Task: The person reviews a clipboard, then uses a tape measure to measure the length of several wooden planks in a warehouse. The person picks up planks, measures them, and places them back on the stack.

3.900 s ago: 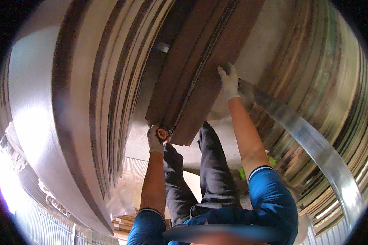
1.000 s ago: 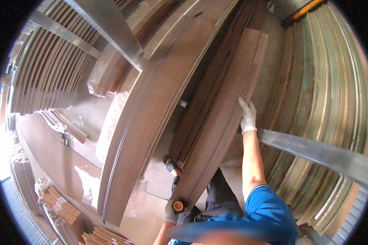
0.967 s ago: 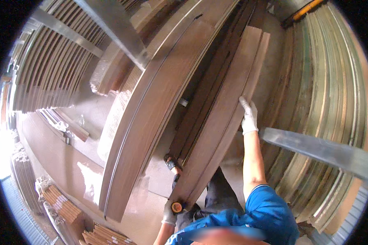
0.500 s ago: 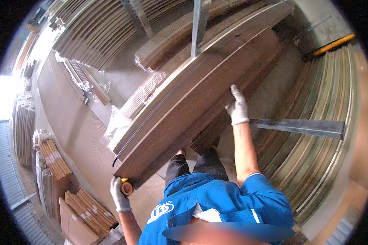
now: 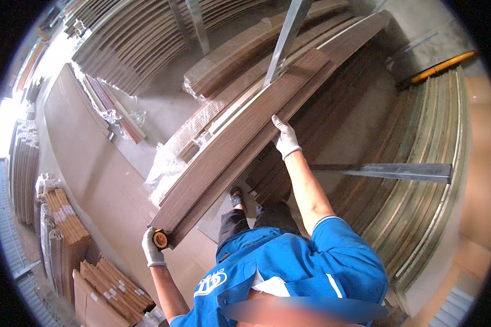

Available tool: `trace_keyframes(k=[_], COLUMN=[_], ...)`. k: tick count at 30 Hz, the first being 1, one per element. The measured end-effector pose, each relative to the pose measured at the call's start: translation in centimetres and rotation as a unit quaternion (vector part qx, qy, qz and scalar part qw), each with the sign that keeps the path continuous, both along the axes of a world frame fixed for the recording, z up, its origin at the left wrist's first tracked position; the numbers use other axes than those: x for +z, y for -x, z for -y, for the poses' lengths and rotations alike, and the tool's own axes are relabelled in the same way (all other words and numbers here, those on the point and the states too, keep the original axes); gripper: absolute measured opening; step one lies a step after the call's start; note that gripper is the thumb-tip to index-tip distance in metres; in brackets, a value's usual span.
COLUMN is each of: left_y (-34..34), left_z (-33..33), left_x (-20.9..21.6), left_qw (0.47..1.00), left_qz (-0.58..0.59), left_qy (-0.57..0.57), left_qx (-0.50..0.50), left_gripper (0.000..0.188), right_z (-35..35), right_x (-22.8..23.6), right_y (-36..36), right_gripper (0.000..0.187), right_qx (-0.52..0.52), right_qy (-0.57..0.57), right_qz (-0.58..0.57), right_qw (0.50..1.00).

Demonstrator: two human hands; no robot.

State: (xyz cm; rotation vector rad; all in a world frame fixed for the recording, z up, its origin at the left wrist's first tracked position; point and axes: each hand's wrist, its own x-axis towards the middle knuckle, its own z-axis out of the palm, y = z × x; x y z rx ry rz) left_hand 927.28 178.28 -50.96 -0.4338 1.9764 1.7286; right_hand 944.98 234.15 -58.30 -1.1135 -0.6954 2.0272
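A long brown wood-grain plank (image 5: 232, 144) with a stepped near edge runs diagonally from the lower left to the far upper right. At its near-left end my gloved left hand (image 5: 151, 249) is closed round a black-and-orange tape measure (image 5: 160, 239), next to the plank's corner. Midway along the near edge, my gloved right hand (image 5: 285, 138) grips the plank, thumb over the top and the other fingers largely hidden. Beneath and behind the plank lie more long boards (image 5: 240, 115), partly wrapped in clear film.
Upright metal posts (image 5: 287, 43) stand behind the plank, and a grey metal bar (image 5: 382, 171) juts out at right. Long stacked strips (image 5: 420, 196) fill the right side. Cardboard-wrapped bundles (image 5: 112, 286) stand lower left. A yellow bar (image 5: 442, 67) is at upper right.
My right hand has moved leftward along the plank's edge. The plank's face shows differently, and the dark thin strip seen behind it is out of sight. The tape measure's round face now shows more fully.
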Motion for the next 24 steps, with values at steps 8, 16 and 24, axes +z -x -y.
trace_keyframes(k=[8,16,24], left_y=[1.1,-2.1,-5.3], left_z=[-1.4,-1.8,-7.6], left_x=[0.4,4.0,8.8], left_qw=[1.0,0.996,0.956], left_qz=[0.021,-0.072,0.024], left_qy=[-0.008,0.051,-0.289], left_qx=[0.004,0.023,-0.043], left_gripper=[0.022,0.032,0.045], right_z=[-2.6,-2.3,13.4], right_x=[1.5,8.8,18.0], right_y=[-2.0,-0.8,5.8], right_gripper=[0.071,0.066,0.033], right_qx=[0.214,0.397,0.533], right_qy=[-0.064,-0.267,-0.466], right_qz=[0.378,0.638,0.114], right_qw=[0.899,0.603,0.697])
